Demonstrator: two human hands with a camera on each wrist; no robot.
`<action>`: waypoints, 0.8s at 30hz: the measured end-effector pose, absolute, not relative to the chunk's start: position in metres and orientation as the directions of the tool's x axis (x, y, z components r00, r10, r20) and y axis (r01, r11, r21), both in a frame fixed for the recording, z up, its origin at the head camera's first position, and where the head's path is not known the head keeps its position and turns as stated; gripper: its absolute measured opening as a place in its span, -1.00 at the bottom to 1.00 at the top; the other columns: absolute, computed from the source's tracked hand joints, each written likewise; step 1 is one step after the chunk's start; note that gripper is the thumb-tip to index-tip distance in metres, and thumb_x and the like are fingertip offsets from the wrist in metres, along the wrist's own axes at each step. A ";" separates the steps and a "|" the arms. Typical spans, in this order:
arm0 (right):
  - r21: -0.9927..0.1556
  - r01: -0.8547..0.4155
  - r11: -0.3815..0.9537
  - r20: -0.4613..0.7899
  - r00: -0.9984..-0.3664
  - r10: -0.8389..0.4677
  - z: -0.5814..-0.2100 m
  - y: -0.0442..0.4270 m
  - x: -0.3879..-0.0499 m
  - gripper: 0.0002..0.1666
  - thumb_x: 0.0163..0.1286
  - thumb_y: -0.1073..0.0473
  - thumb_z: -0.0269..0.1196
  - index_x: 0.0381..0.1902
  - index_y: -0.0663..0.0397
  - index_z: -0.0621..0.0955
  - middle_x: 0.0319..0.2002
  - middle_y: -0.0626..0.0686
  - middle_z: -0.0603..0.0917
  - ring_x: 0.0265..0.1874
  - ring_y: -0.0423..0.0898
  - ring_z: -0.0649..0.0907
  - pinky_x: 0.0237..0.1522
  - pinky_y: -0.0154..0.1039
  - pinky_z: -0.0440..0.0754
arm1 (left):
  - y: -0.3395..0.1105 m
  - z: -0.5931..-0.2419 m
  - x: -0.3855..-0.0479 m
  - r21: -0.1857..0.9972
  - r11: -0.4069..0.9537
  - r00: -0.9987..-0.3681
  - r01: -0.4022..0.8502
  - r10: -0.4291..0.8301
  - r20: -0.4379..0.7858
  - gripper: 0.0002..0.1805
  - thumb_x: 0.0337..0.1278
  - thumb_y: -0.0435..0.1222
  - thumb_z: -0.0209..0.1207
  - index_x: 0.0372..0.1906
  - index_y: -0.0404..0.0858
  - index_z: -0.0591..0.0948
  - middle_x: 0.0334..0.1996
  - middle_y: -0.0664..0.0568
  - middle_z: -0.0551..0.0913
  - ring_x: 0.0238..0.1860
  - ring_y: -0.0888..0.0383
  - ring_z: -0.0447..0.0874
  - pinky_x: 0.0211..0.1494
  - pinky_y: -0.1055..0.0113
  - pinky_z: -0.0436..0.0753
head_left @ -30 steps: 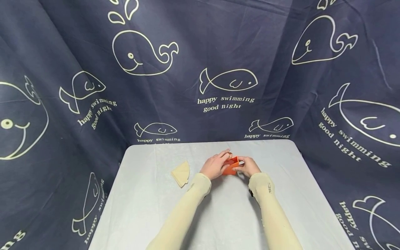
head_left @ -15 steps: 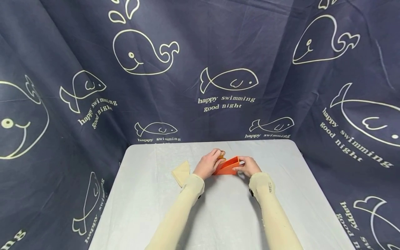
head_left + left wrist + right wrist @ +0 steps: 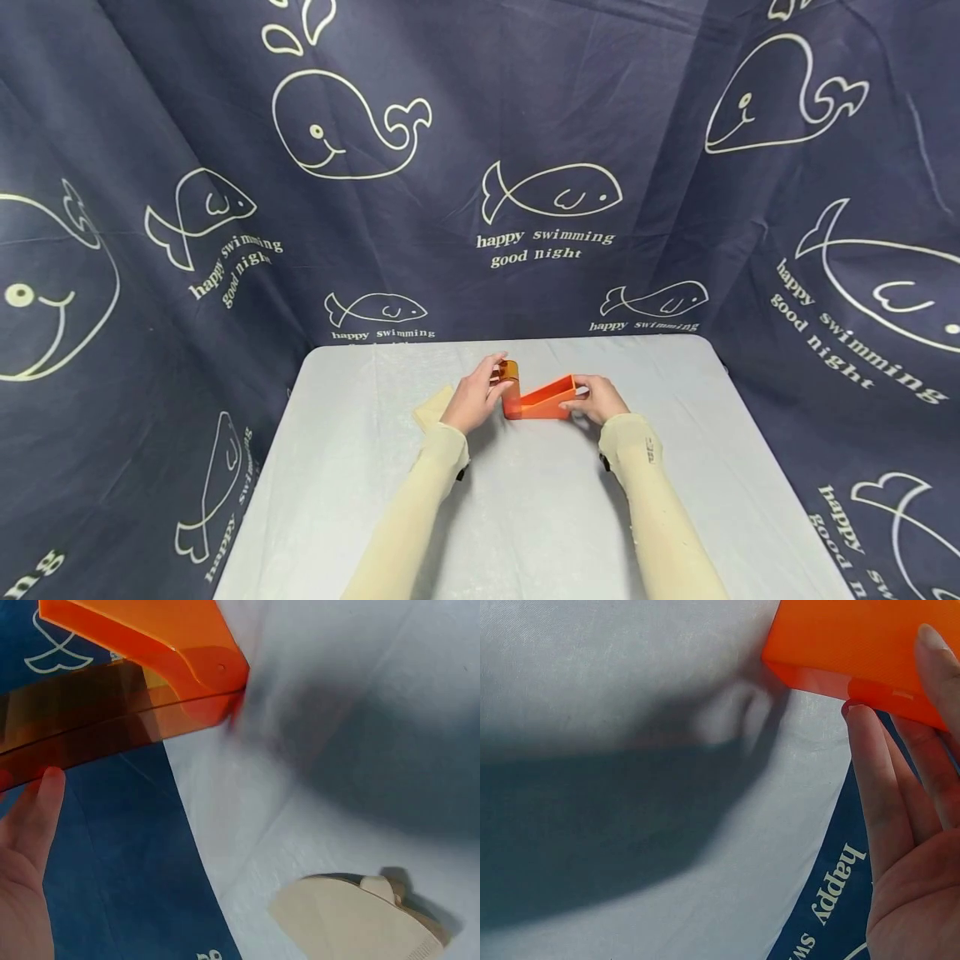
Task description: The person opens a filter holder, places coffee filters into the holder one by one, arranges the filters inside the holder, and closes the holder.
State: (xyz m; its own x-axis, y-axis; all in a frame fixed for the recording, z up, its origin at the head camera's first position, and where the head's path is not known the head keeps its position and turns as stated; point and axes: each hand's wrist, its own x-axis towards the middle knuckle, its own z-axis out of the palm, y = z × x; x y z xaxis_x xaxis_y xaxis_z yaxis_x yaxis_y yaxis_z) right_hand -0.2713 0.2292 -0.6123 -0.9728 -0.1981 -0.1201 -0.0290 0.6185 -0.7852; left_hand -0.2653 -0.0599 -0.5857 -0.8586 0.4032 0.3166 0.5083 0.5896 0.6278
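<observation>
An orange wedge-shaped box (image 3: 550,402) with an open top sits on the table. Its see-through amber lid (image 3: 511,383) is swung up on a hinge at the box's left end, standing nearly upright. My left hand (image 3: 472,398) holds the lid near its free end, thumb on the near side. The box's right end is gripped by my right hand (image 3: 602,401), thumb in front and fingers behind. Left of the left hand lies a stack of tan fan-shaped paper coffee filters (image 3: 352,915), partly covered by that hand in the head view.
The grey-white table (image 3: 555,517) has rounded far corners. A dark blue cloth (image 3: 450,267) with whale and fish drawings hangs behind it and along both sides.
My left hand has moved left, swinging the amber lid up and away from the box, so the opening is exposed. The right hand has stayed on the box's right end.
</observation>
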 end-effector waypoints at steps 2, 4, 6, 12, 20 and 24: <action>-0.789 -0.035 0.613 -0.117 -0.972 -0.206 -0.612 0.230 -0.272 -0.51 0.19 0.32 0.54 0.10 0.16 0.72 0.00 0.19 0.80 -0.16 0.02 0.82 -0.06 -0.12 0.78 | -0.064 -0.587 -0.265 0.639 0.588 -0.865 0.497 0.399 0.305 -0.43 0.55 -0.09 0.12 0.52 -0.10 0.35 0.29 -0.02 0.58 0.20 0.06 0.70 0.22 0.27 0.70; -0.794 -0.042 0.607 -0.113 -0.970 -0.215 -0.613 0.230 -0.272 -0.52 0.19 0.32 0.54 0.09 0.17 0.72 0.00 0.20 0.80 -0.15 0.03 0.83 -0.06 -0.11 0.79 | -0.067 -0.589 -0.264 0.642 0.588 -0.867 0.493 0.397 0.302 -0.45 0.56 -0.08 0.10 0.52 -0.08 0.36 0.28 -0.01 0.57 0.21 0.07 0.69 0.23 0.27 0.69; -0.800 -0.040 0.598 -0.114 -0.970 -0.217 -0.613 0.231 -0.273 -0.52 0.18 0.32 0.54 0.09 0.16 0.73 0.00 0.19 0.80 -0.15 0.03 0.83 -0.07 -0.12 0.79 | -0.070 -0.590 -0.264 0.648 0.588 -0.871 0.484 0.390 0.298 -0.47 0.57 -0.07 0.08 0.50 -0.08 0.38 0.26 0.02 0.56 0.21 0.08 0.69 0.24 0.28 0.68; -0.805 -0.034 0.593 -0.116 -0.970 -0.213 -0.613 0.232 -0.273 -0.51 0.17 0.33 0.55 0.09 0.14 0.73 0.00 0.18 0.80 -0.17 0.00 0.83 -0.08 -0.11 0.79 | -0.076 -0.593 -0.259 0.672 0.595 -0.895 0.441 0.349 0.278 -0.42 0.57 0.00 0.07 0.49 -0.17 0.36 0.41 -0.02 0.47 0.23 0.03 0.67 0.32 0.17 0.64; -0.783 -0.070 0.618 -0.091 -0.970 -0.225 -0.612 0.231 -0.273 -0.54 0.18 0.32 0.55 0.06 0.15 0.74 -0.02 0.18 0.80 -0.15 0.03 0.83 -0.06 -0.09 0.79 | -0.084 -0.600 -0.254 0.699 0.622 -0.936 0.353 0.245 0.255 -0.32 0.53 0.13 0.05 0.45 -0.24 0.34 0.37 -0.10 0.53 0.22 -0.05 0.67 0.31 0.06 0.63; -0.778 -0.072 0.624 -0.092 -0.970 -0.226 -0.612 0.231 -0.273 -0.54 0.19 0.32 0.54 0.07 0.17 0.73 -0.02 0.19 0.80 -0.16 0.03 0.83 -0.07 -0.11 0.79 | -0.092 -0.604 -0.251 0.734 0.609 -0.953 0.302 0.201 0.225 -0.36 0.53 0.11 0.06 0.42 -0.25 0.35 0.36 -0.16 0.55 0.22 -0.09 0.66 0.30 0.02 0.63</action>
State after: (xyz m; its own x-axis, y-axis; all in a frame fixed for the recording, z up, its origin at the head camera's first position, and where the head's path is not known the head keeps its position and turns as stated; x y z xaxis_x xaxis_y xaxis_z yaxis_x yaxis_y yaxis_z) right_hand -0.2728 0.2309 -0.6119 -0.9697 -0.2265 -0.0919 -0.0720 0.6240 -0.7781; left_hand -0.2506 -0.0916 -0.6039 -0.9533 0.2014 0.2249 0.3017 0.6085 0.7339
